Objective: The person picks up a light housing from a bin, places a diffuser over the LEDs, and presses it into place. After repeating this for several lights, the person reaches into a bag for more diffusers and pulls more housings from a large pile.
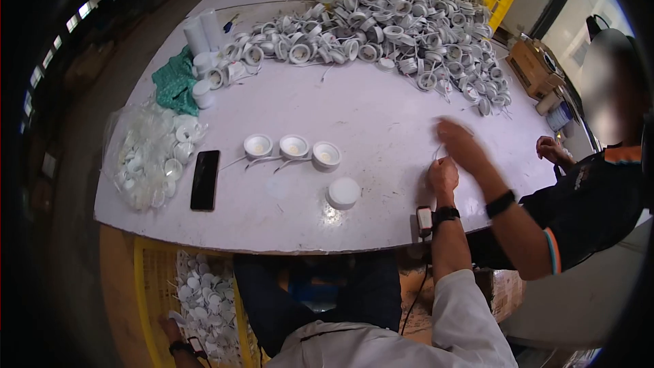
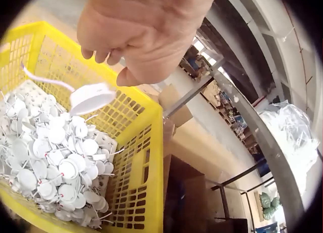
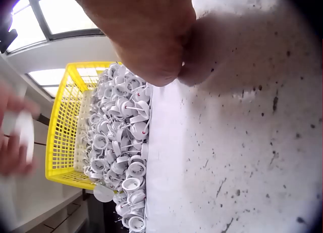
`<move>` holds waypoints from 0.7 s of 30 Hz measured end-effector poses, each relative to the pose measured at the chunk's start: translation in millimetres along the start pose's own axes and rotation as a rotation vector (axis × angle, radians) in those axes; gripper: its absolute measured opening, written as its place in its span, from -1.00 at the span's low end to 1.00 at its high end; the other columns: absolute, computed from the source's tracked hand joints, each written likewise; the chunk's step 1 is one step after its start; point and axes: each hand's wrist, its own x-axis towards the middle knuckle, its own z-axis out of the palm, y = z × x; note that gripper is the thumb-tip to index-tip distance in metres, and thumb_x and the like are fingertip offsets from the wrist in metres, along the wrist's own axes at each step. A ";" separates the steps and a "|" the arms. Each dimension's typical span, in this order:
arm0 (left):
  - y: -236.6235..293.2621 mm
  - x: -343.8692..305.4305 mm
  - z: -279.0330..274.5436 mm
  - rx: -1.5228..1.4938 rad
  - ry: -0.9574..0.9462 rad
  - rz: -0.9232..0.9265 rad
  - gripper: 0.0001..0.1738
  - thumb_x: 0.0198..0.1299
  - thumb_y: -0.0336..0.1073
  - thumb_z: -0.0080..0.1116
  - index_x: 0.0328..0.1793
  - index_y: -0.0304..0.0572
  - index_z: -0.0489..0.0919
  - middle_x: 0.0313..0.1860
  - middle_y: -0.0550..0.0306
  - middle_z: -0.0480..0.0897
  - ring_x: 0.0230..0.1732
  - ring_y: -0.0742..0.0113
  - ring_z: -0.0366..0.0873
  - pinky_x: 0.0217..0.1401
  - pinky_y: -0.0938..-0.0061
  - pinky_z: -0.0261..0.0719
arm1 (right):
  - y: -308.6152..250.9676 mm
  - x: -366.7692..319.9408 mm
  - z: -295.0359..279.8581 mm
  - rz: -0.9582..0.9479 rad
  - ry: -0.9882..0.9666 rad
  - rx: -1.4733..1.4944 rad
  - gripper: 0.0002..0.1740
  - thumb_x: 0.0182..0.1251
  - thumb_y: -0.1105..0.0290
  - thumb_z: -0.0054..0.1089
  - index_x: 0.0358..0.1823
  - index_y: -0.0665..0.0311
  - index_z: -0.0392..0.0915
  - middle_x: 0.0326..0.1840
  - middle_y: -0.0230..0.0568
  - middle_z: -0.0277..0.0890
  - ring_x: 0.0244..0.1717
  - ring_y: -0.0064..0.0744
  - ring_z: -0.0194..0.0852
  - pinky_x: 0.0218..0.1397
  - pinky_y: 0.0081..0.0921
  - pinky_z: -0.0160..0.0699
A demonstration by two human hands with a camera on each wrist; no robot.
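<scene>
From where I stood, the step in hand looked like dropping a finished lamp [image 2: 91, 99] into the yellow crate [image 2: 155, 192], at nine o'clock from the seated person. The left hand [image 2: 144, 38] was above it, fingers loose and gripping nothing that I could see; the lamp tilted just beneath them, cord trailing, above a heap of others.

The right hand [image 1: 444, 176] lay on the desk [image 1: 272, 228] at one o'clock, its fingers drawn in. A thin cord seemed to rise near it, but I couldn't tell whether it was held.

At twelve sat three lamps [image 1: 293, 145] in a row, their insides showing, with a white round piece [image 1: 344, 193] just nearer. The next move, I judged, called for bringing the left hand back up to the desk and taking on another lamp, perhaps from that row. The big pile [image 1: 409, 27] spread from twelve towards one, a phone [image 1: 204, 180] lay at eleven and a bag of white discs [image 1: 150, 157] at ten.

A neighbour's hand [image 1: 465, 144] was smeared by motion close by the right one, so its fingers couldn't be read. In the right wrist view a blurred hand held something white and flat at the edge; I couldn't say exactly what. The right fingertips were hidden there too, behind the hand itself.
</scene>
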 end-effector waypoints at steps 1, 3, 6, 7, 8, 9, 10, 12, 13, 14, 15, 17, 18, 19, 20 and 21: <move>-27.0 15.6 -12.3 0.001 0.003 -0.007 -0.49 0.22 -0.38 -0.05 0.32 -0.25 0.27 0.14 -0.14 0.43 0.01 0.08 0.50 -0.01 0.34 0.55 | 9.4 3.4 8.7 -0.062 0.076 -0.018 -0.75 0.19 0.25 0.06 -0.40 0.32 0.53 -0.38 -0.03 0.57 -0.29 -0.12 0.56 -0.13 -0.28 0.50; -62.7 53.5 -26.0 0.071 -0.184 -0.076 -0.45 0.18 -0.38 -0.01 0.33 -0.26 0.25 0.13 -0.15 0.44 0.00 0.10 0.51 -0.11 0.39 0.57 | 24.3 -1.2 14.2 -0.122 0.164 -0.033 -0.76 0.16 0.27 0.09 -0.40 0.34 0.52 -0.44 -0.03 0.57 -0.35 -0.11 0.56 -0.17 -0.29 0.50; 58.2 -31.9 78.7 -0.162 -0.378 -0.095 -0.61 0.18 -0.32 0.04 0.14 -0.21 0.39 -0.05 -0.01 0.55 -0.17 0.17 0.58 -0.25 0.37 0.58 | 43.0 -35.3 11.0 -0.197 0.087 0.420 -0.79 0.17 0.34 0.10 -0.46 0.37 0.49 -0.51 -0.09 0.54 -0.47 -0.27 0.53 -0.34 -0.37 0.49; 73.0 -37.9 84.0 -0.278 -0.472 -0.106 -0.69 0.18 -0.29 0.06 0.04 -0.18 0.45 -0.14 0.05 0.60 -0.25 0.20 0.61 -0.32 0.36 0.59 | 47.0 -52.5 8.5 -0.188 0.042 0.544 -0.78 0.19 0.34 0.09 -0.48 0.38 0.47 -0.54 -0.13 0.53 -0.51 -0.35 0.51 -0.40 -0.39 0.48; 127.9 -80.0 104.4 -0.310 -0.608 -0.099 -0.69 0.18 -0.29 0.12 0.04 -0.22 0.46 -0.16 0.04 0.61 -0.24 0.23 0.62 -0.32 0.41 0.60 | 50.5 -71.9 4.6 -0.098 -0.069 0.642 -0.81 0.19 0.38 0.10 -0.43 0.40 0.45 -0.56 -0.17 0.50 -0.53 -0.44 0.48 -0.44 -0.46 0.48; 180.9 -123.6 118.7 -0.339 -0.742 -0.092 -0.68 0.18 -0.30 0.17 0.03 -0.26 0.46 -0.17 0.03 0.62 -0.23 0.26 0.63 -0.31 0.45 0.61 | 51.4 -94.1 -2.9 0.064 -0.320 0.941 -0.84 0.23 0.41 0.07 -0.32 0.39 0.44 -0.58 -0.24 0.45 -0.59 -0.54 0.40 -0.53 -0.57 0.41; 229.7 -164.3 130.0 -0.346 -0.901 -0.099 -0.66 0.20 -0.30 0.18 0.04 -0.33 0.45 -0.14 -0.07 0.62 -0.19 0.20 0.64 -0.27 0.45 0.64 | 44.6 -121.3 -15.0 0.153 -0.381 1.073 -0.82 0.24 0.45 0.05 -0.18 0.41 0.41 -0.56 -0.27 0.43 -0.62 -0.60 0.34 -0.56 -0.65 0.36; 276.3 -219.7 153.9 -0.384 -1.211 -0.067 -0.72 0.25 -0.42 0.08 0.04 -0.43 0.42 -0.09 -0.16 0.62 -0.09 0.17 0.64 -0.16 0.48 0.66 | 53.1 -157.7 -21.3 0.087 -0.432 1.084 -0.76 0.26 0.48 0.03 -0.07 0.44 0.43 -0.52 -0.31 0.43 -0.61 -0.63 0.32 -0.55 -0.69 0.36; 288.2 -243.4 166.9 -0.427 -1.349 -0.046 -0.70 0.23 -0.45 0.09 0.06 -0.42 0.41 -0.06 -0.16 0.61 -0.06 0.17 0.63 -0.13 0.48 0.65 | 56.0 -173.1 -25.7 0.148 -0.523 1.107 -0.77 0.27 0.48 0.02 -0.07 0.43 0.45 -0.51 -0.34 0.43 -0.60 -0.64 0.32 -0.54 -0.70 0.35; 307.8 -266.2 174.7 -0.433 -1.469 -0.071 -0.66 0.22 -0.47 0.10 0.10 -0.42 0.39 0.00 -0.17 0.58 -0.01 0.18 0.60 -0.07 0.46 0.63 | 57.1 -189.9 -29.3 0.217 -0.621 1.125 -0.77 0.28 0.48 0.02 -0.08 0.42 0.47 -0.50 -0.37 0.44 -0.59 -0.66 0.33 -0.54 -0.72 0.35; 317.2 -285.7 186.5 -0.442 -1.591 -0.042 -0.61 0.22 -0.47 0.11 0.16 -0.41 0.35 0.09 -0.20 0.52 0.07 0.18 0.55 0.00 0.44 0.60 | 63.8 -203.9 -27.1 0.211 -0.691 1.153 -0.79 0.29 0.48 0.01 -0.09 0.39 0.49 -0.49 -0.38 0.44 -0.59 -0.67 0.33 -0.54 -0.73 0.34; 336.5 -322.3 205.8 -0.482 -1.683 -0.117 -0.51 0.24 -0.48 0.08 0.27 -0.40 0.24 0.21 -0.25 0.41 0.17 0.13 0.47 0.07 0.40 0.56 | 67.9 -230.8 -30.1 0.185 -0.805 1.160 -0.80 0.31 0.47 -0.01 -0.09 0.33 0.50 -0.47 -0.40 0.45 -0.58 -0.68 0.33 -0.54 -0.74 0.33; 339.4 -337.3 218.0 -0.462 -1.690 -0.112 -0.46 0.24 -0.45 0.09 0.31 -0.40 0.19 0.24 -0.26 0.38 0.16 0.14 0.48 0.09 0.39 0.55 | 71.0 -241.6 -29.7 0.164 -0.849 1.154 -0.81 0.32 0.46 -0.01 -0.09 0.31 0.50 -0.47 -0.41 0.44 -0.57 -0.69 0.32 -0.52 -0.75 0.32; 341.9 -350.5 227.9 -0.479 -1.681 -0.065 -0.40 0.24 -0.44 0.11 0.34 -0.39 0.13 0.24 -0.30 0.36 0.13 0.16 0.49 0.09 0.40 0.55 | 68.6 -251.7 -34.5 0.149 -0.883 1.126 -0.82 0.33 0.45 -0.01 -0.11 0.29 0.51 -0.48 -0.43 0.44 -0.56 -0.69 0.32 -0.51 -0.75 0.29; 346.3 -361.3 235.1 -0.489 -1.667 -0.071 -0.32 0.21 -0.42 0.16 0.36 -0.40 0.07 0.23 -0.34 0.35 0.09 0.20 0.50 0.09 0.41 0.54 | 66.9 -260.3 -39.9 0.134 -0.917 1.097 -0.84 0.33 0.44 -0.01 -0.13 0.26 0.51 -0.48 -0.44 0.44 -0.55 -0.69 0.31 -0.51 -0.75 0.27; 353.7 -370.6 240.1 -0.466 -1.651 -0.117 -0.30 0.18 -0.42 0.19 0.35 -0.41 0.06 0.20 -0.34 0.37 0.08 0.21 0.49 0.08 0.41 0.55 | 69.4 -266.5 -41.0 0.134 -0.931 1.094 -0.84 0.33 0.44 -0.01 -0.13 0.26 0.51 -0.48 -0.44 0.44 -0.55 -0.69 0.31 -0.51 -0.75 0.27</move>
